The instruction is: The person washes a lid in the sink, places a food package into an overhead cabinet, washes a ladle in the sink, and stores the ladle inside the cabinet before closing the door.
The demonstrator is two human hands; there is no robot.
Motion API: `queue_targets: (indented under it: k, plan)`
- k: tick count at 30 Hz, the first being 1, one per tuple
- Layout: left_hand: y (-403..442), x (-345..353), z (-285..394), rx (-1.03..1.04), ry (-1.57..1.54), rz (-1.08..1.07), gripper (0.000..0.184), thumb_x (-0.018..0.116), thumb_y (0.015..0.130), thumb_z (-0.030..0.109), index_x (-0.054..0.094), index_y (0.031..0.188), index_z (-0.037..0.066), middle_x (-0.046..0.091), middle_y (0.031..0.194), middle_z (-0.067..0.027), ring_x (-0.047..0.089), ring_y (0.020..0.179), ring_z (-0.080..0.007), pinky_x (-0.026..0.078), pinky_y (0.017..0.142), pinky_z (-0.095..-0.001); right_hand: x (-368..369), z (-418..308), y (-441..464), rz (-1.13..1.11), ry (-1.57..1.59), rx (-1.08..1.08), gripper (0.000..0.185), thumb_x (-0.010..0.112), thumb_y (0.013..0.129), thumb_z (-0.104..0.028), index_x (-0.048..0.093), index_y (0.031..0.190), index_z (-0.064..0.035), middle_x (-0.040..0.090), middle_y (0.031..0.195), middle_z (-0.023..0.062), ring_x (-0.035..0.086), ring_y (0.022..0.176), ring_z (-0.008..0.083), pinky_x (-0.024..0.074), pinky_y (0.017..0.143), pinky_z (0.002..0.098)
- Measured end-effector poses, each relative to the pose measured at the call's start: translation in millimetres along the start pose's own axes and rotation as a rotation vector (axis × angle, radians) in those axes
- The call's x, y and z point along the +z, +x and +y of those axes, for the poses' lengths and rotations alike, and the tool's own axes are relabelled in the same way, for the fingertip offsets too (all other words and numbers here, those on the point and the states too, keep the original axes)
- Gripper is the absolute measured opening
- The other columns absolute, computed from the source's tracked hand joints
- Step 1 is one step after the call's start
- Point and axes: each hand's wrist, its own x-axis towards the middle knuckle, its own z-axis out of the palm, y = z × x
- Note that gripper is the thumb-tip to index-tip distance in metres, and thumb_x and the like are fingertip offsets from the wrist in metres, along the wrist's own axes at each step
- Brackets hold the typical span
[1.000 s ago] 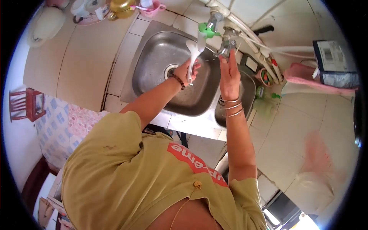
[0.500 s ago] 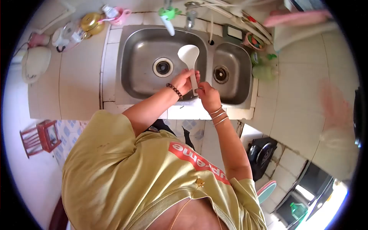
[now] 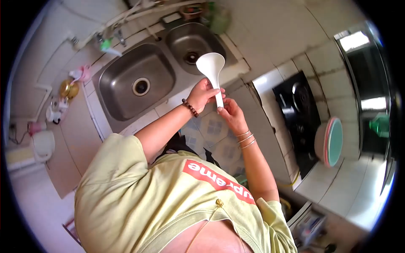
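A white ladle (image 3: 211, 65) points bowl-up, away from my body, in front of the sink's near edge. My left hand (image 3: 202, 95), with a dark beaded bracelet at the wrist, is closed around the middle of its handle. At the handle's lower end, the fingertips of my right hand (image 3: 233, 115) pinch the tip. Three thin bangles circle that wrist. Behind the ladle is the steel double sink, with a large basin (image 3: 122, 90) on the left and a small basin (image 3: 181, 42) on the right.
A black gas stove (image 3: 295, 105) sits to the right, with a green-and-pink basin (image 3: 334, 141) beside it. The green-fitted tap (image 3: 105, 44) is above the large basin. A golden pot (image 3: 68, 89) and a pink cup (image 3: 85, 73) stand at the left.
The view has turned right toward the stove. My right hand has left the tap and now holds the handle's end. The ladle has moved from the tap and sink to in front of them.
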Motion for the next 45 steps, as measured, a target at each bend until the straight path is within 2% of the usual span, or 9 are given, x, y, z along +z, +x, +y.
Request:
queue_targets:
  k: [7,16,26,28,29,33,35,40,45]
  plan:
    - [-22.4,103.4,-96.7,-0.208,0.177,-0.201,0.018,0.05,0.08,0.021,0.044,0.084,0.004,0.058,0.075,-0.0119,0.059,0.065,-0.0194,0.05,0.059,-0.0298,-73.6,28.6,-138.3,0.183,-0.099,0.018,0.015,0.05,0.081,-0.018,0.049,0.082,-0.0023,0.041,0.062,-0.0032,0.035,0.057,0.0064,0.033,0.052,0.0207]
    - [-46.0,214.5,-224.7,-0.361,0.27,-0.293,0.025,0.06,0.07,0.007,0.05,0.093,0.003,0.056,0.076,-0.005,0.057,0.062,-0.0162,0.049,0.054,-0.029,-120.9,45.6,-318.2,0.569,-0.089,0.113,0.014,0.048,0.081,-0.015,0.05,0.083,-0.0013,0.045,0.064,-0.0027,0.042,0.058,0.0055,0.0362,0.054,0.0187]
    - [-43.3,281.5,-325.0,-0.245,1.325,-0.927,0.035,0.049,0.074,0.029,0.05,0.097,0.002,0.058,0.085,-0.0151,0.058,0.068,-0.0275,0.047,0.061,-0.0355,-120.0,57.6,-413.7,0.986,0.106,0.163,0.016,0.048,0.08,-0.017,0.05,0.077,-0.0013,0.046,0.059,-0.0015,0.042,0.052,0.0059,0.0351,0.049,0.02]
    - [-21.4,293.9,-326.8,0.236,1.854,-1.094,0.038,0.047,0.077,0.033,0.047,0.098,0.001,0.058,0.086,-0.0166,0.057,0.077,-0.0288,0.046,0.061,-0.0351,-147.0,84.9,-406.6,1.027,0.137,0.186,0.017,0.048,0.08,-0.017,0.05,0.074,-0.0016,0.046,0.058,-0.0009,0.042,0.052,0.0064,0.0348,0.048,0.0202]
    - [-29.0,308.6,-315.7,0.184,1.953,-1.157,0.036,0.044,0.079,0.033,0.046,0.101,0.004,0.057,0.089,-0.0167,0.054,0.083,-0.0324,0.044,0.067,-0.0372,-149.4,82.0,-416.3,1.048,0.116,0.236,0.017,0.048,0.08,-0.017,0.05,0.073,-0.0018,0.046,0.057,-0.001,0.042,0.051,0.0063,0.0347,0.047,0.0202]
    - [-19.1,337.7,-292.8,0.402,1.963,-1.212,0.034,0.042,0.081,0.033,0.045,0.102,0.007,0.056,0.092,-0.0157,0.054,0.082,-0.0311,0.044,0.068,-0.0367,-163.6,75.9,-432.5,1.12,0.123,0.305,0.018,0.048,0.08,-0.017,0.05,0.071,-0.002,0.045,0.055,-0.0009,0.042,0.05,0.0064,0.0342,0.046,0.0203]
    - [34.7,324.1,-308.9,0.597,1.837,-0.954,0.034,0.041,0.083,0.032,0.044,0.107,0.009,0.052,0.102,-0.0151,0.055,0.081,-0.029,0.044,0.069,-0.0367,-188.3,96.8,-419.7,1.14,0.119,0.337,0.018,0.048,0.08,-0.017,0.05,0.07,-0.0022,0.046,0.055,-0.0009,0.042,0.049,0.0064,0.0341,0.046,0.0202]
    - [32.3,334.6,-347.2,0.518,1.531,-1.199,0.051,0.054,0.076,0.032,0.037,0.118,0.008,0.046,0.111,-0.0142,0.055,0.083,-0.0258,0.044,0.073,-0.0346,-208.9,85.6,-429.6,1.157,0.064,0.359,0.017,0.048,0.08,-0.017,0.052,0.073,-0.0019,0.045,0.056,-0.0011,0.041,0.05,0.0062,0.0344,0.047,0.0204]
    - [-4.8,372.5,-377.5,0.193,1.238,-1.429,0.057,0.067,0.061,0.037,0.045,0.102,0.005,0.053,0.094,-0.0183,0.051,0.086,-0.0333,0.042,0.073,-0.0382,-213.4,70.6,-427.6,1.125,0.128,0.365,0.017,0.048,0.08,-0.019,0.051,0.077,-0.0029,0.046,0.06,-0.0023,0.04,0.054,0.0051,0.0351,0.049,0.0207]
